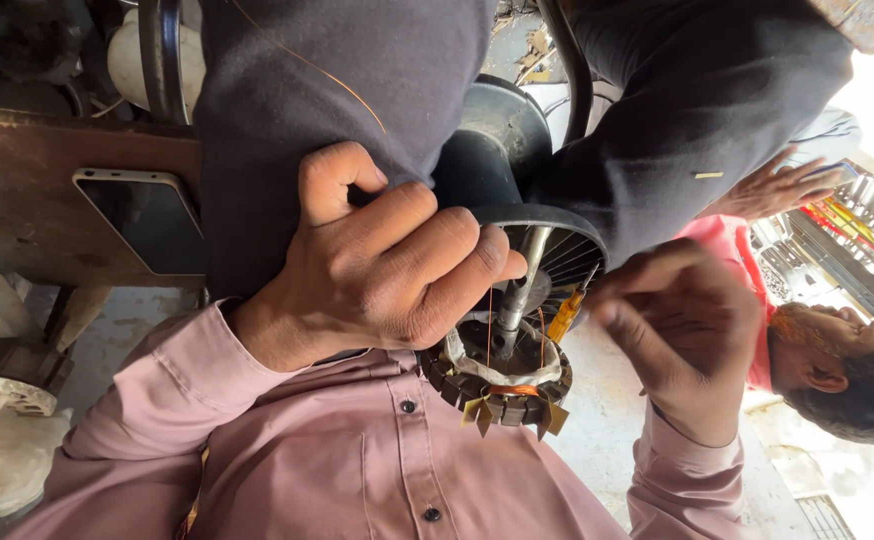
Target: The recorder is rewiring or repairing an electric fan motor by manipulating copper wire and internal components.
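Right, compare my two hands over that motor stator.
The left hand is sharp, its fingers curled into a loose fist above the stator. The right hand is blurred, its fingers pinched beside a yellow-handled tool. The left hand is well lit and the right hand is shadowed. Both come from pink sleeves.

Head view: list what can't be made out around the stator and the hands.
- Left hand: the curled fingers hide the palm, so whether it grips anything cannot be told.
- Right hand: motion blur hides the fingertips and their hold on the screwdriver.
- Stator: its upper rim is covered by the left hand.
- Phone: its right edge lies behind the dark trousers.
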